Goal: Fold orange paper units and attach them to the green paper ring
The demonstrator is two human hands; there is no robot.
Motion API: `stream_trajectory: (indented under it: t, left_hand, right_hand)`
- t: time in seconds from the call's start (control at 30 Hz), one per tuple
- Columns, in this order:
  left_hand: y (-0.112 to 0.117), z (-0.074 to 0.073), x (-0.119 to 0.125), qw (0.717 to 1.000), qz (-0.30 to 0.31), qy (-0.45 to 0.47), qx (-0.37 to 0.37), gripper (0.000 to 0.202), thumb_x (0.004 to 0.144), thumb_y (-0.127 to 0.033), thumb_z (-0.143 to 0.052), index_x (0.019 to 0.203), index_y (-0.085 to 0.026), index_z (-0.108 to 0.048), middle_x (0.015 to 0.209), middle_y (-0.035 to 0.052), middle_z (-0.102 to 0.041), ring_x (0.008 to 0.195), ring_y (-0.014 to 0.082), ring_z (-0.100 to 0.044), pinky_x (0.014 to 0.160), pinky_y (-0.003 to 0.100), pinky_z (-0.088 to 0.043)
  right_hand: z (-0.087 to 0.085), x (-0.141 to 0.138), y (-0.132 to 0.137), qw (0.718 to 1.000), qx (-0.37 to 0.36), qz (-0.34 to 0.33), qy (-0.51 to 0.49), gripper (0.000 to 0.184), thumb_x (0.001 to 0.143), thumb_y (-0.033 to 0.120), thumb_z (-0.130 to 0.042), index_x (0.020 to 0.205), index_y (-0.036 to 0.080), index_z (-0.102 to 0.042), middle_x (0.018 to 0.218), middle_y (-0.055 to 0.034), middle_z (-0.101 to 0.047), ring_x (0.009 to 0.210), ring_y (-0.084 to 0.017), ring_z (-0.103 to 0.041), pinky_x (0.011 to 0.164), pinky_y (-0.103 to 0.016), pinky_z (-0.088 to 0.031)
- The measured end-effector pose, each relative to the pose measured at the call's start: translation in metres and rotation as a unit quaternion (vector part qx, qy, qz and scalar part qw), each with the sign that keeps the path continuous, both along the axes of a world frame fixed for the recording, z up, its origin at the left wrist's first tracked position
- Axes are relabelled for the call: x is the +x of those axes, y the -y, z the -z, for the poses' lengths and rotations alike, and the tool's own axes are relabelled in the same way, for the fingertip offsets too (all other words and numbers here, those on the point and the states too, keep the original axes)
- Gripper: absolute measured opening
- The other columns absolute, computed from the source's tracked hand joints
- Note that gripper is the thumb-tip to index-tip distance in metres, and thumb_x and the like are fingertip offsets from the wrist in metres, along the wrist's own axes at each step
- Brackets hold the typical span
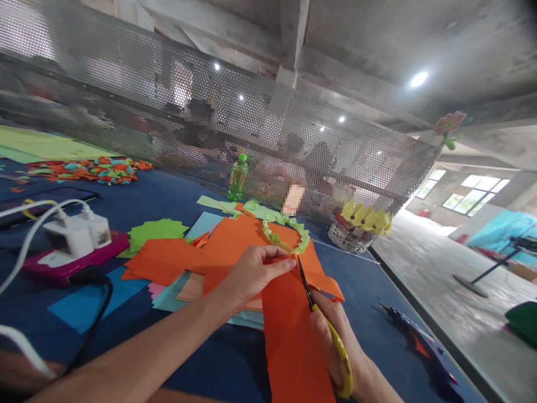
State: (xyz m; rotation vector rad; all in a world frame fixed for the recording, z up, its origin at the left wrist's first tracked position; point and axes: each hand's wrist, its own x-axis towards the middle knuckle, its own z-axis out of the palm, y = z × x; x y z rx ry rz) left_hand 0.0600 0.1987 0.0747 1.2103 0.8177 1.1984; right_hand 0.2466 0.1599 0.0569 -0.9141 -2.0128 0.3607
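Note:
My left hand (255,274) pinches the top edge of an orange paper sheet (291,347) between thumb and fingers. My right hand (346,336) is closed around yellow-handled scissors (344,358). Their dark blades point away from me, with the tips at the orange paper just right of my left fingertips. Whether the blades are apart or together I cannot tell. Right beyond my fingers lies a ring of folded light-green paper (304,238). Under and around my left hand are more orange sheets (163,258) and a stack of blue and pink papers.
A green bottle (238,179) stands before a perforated metal screen (251,112). At right are a paper basket (348,235) with yellow points and a glue gun (419,341). A pink power strip (54,268) with chargers and cables, and a pile of paper pieces (100,168), occupy the left.

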Motion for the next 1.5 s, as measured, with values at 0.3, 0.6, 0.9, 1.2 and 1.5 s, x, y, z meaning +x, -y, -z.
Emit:
stream_trajectory:
  t: [0.3,0.6,0.9,1.2,1.5]
  left_hand:
    - [0.003,-0.001,0.000,1.000,0.010,0.008,-0.018,0.034,0.067,-0.047,-0.083,0.083,-0.017,-0.075,0.087,0.0072,-0.077,0.083,0.0247,-0.070,0.077,0.033,-0.052]
    - [0.001,0.000,-0.001,1.000,0.015,0.017,-0.019,0.030,0.070,-0.044,-0.082,0.083,-0.017,-0.075,0.084,0.0061,-0.076,0.077,0.0212,-0.069,0.073,0.031,-0.051]
    - [0.002,-0.001,0.000,0.999,0.023,0.023,-0.024,0.033,0.069,-0.045,-0.082,0.083,-0.016,-0.074,0.083,0.0065,-0.075,0.076,0.0212,-0.068,0.072,0.032,-0.051]
    - [0.000,0.000,-0.001,1.000,-0.002,-0.004,0.012,0.033,0.074,-0.048,-0.077,0.082,-0.016,-0.074,0.079,0.0037,-0.071,0.072,0.0170,-0.063,0.067,0.026,-0.049]
    - [0.000,0.001,-0.001,0.998,-0.023,-0.035,0.053,0.029,0.079,-0.046,-0.072,0.078,-0.017,-0.072,0.073,0.0013,-0.067,0.067,0.0148,-0.058,0.061,0.024,-0.046]
  right_hand:
    - [0.007,0.005,-0.004,1.000,-0.030,-0.004,0.005,0.061,0.094,0.070,-0.034,0.105,0.022,-0.069,0.102,-0.0144,-0.068,0.105,-0.033,-0.062,0.094,-0.043,-0.049]
    - [0.007,0.009,-0.008,0.998,-0.057,-0.005,0.011,0.058,0.090,0.074,-0.036,0.077,0.023,-0.058,0.072,-0.0061,-0.057,0.072,-0.025,-0.057,0.078,-0.040,-0.050]
    - [0.011,0.009,-0.009,0.999,-0.044,-0.004,0.021,0.060,0.092,0.074,-0.034,0.077,0.020,-0.056,0.070,-0.0046,-0.057,0.069,-0.023,-0.056,0.064,-0.033,-0.045]
    - [0.015,0.012,-0.008,0.996,-0.079,0.021,0.034,0.062,0.090,0.079,-0.034,0.076,0.020,-0.050,0.062,0.0025,-0.042,0.058,-0.015,-0.039,0.051,-0.028,-0.030]
    - [0.017,0.011,-0.004,0.988,-0.150,0.033,0.026,0.065,0.085,0.083,-0.035,0.077,0.020,-0.049,0.061,0.0043,-0.035,0.056,-0.013,-0.032,0.048,-0.027,-0.023]
